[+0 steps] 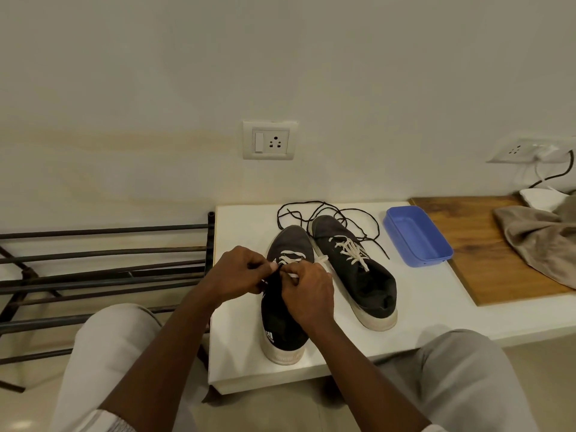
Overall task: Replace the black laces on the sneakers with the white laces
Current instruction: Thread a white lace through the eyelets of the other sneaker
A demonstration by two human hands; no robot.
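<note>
Found on white table (420,294): nearer sneaker (282,332), part-threaded with white lace (291,259), lace pinched in curled fingers of left hand (240,272) and right hand (307,291). Found just beside: second sneaker (358,275), laced white. Found behind both: loose black laces (327,210), near blue tray (417,235).

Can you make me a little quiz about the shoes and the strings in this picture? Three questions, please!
1. True or false: the black laces are threaded through the sneakers.
2. Which sneaker are the left hand and the right hand working on? A: the left sneaker. B: the right sneaker. C: neither.
3. Fill in: the tray beside the right sneaker is ____ in colour.

Key: 1 false, they lie loose on the white table. 2 A, both hands pinch its white lace. 3 blue.
</note>
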